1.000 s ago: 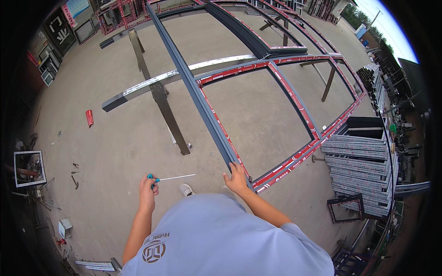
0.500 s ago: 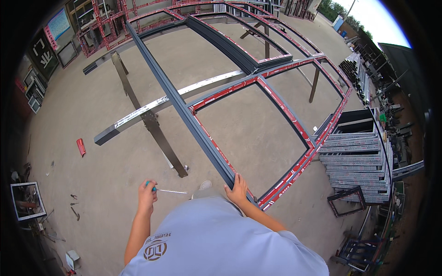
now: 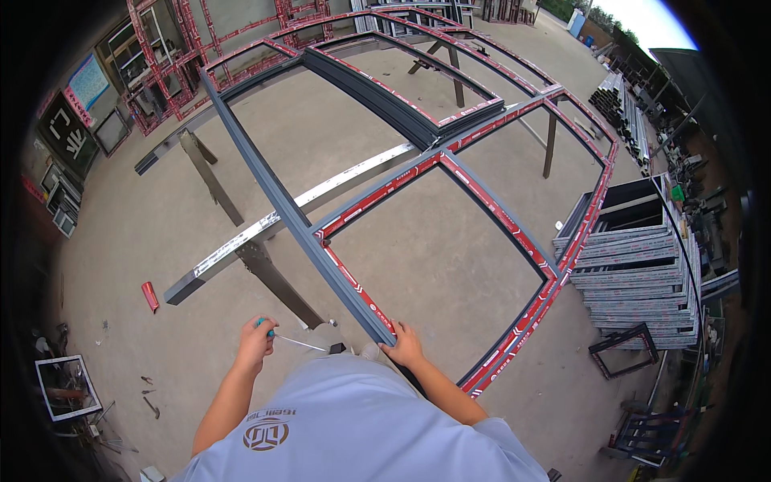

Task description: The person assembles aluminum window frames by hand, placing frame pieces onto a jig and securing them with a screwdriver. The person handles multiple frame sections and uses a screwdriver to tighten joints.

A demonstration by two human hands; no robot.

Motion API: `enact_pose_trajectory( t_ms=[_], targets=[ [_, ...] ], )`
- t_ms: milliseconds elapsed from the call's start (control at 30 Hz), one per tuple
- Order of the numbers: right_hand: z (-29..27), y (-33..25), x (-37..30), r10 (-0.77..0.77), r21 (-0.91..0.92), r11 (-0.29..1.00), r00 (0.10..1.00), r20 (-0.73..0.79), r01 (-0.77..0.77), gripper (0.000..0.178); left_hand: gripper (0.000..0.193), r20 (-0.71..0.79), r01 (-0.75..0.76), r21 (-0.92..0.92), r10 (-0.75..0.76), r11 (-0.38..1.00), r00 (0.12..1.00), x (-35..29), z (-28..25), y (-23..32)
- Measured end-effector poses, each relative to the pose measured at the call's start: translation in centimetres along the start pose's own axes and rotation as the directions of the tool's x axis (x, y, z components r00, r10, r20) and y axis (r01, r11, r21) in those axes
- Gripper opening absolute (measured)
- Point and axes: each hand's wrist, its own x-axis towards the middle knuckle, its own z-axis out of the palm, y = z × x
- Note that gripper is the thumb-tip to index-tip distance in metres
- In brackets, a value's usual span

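My left hand point(image 3: 255, 345) is closed around the teal handle of a screwdriver point(image 3: 300, 342). The thin metal shaft points right and slightly toward me, in front of my shirt. A small black piece point(image 3: 337, 349) shows close to its tip; whether they touch I cannot tell. To the right, my right hand point(image 3: 405, 347) grips the near end of a large window frame point(image 3: 353, 297), thumb on the outer side and fingers over the top. Dark grey profiles with red protective film make up this frame, which lies flat, raised off the floor.
A white-topped beam point(image 3: 233, 249) and brown trestle legs point(image 3: 277, 285) stand under the frame. Stacked frames point(image 3: 634, 273) are at right, with a small dark frame point(image 3: 624, 351) nearby. A red piece point(image 3: 150, 297) and a hammer point(image 3: 151, 405) lie on the floor at left.
My view has shifted forward along the frame. The screwdriver's shaft now slants more toward me, with the black piece showing by its tip. My right hand stays on the frame.
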Motion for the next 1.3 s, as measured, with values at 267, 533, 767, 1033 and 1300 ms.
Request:
enact_pose_trajectory(
  t_ms=[267, 533, 767, 1033, 1300],
  targets=[
    [-1.1, -1.2, -0.5, -0.035, 0.084, 0.995, 0.993, -0.116, 0.044, 0.083, 0.013, 0.121, -0.029, 0.172, 0.008, 0.985, 0.993, 7.6, 3.5, 5.3],
    [-1.0, -2.2, 3.5, 0.156, 0.242, 0.966, 0.949, -0.272, -0.090, 0.074, 0.020, 0.321, -0.159, 0.235, 0.078, 0.959, 0.944, 19.6, 11.2, 12.6],
    [-8.1, -4.5, 22.8, 0.328, 0.296, 0.929, 0.861, -0.389, -0.221, 0.076, 0.025, 0.412, -0.144, 0.247, 0.030, 0.958, 0.911, 35.0, 16.0, 19.8],
    [-10.2, -5.1, 49.2, 0.350, 0.223, 0.936, 0.777, -0.524, -0.272, 0.095, 0.028, 0.480, -0.014, 0.124, -0.048, 0.992, 0.876, 55.0, 19.9, 24.0],
    [-11.2, -4.7, 57.3, 0.603, 0.113, 0.709, 0.515, -0.609, -0.697, 0.082, 0.027, 0.527, 0.043, 0.042, -0.059, 0.998, 0.848, 62.6, 22.4, 24.7]
  ],
)
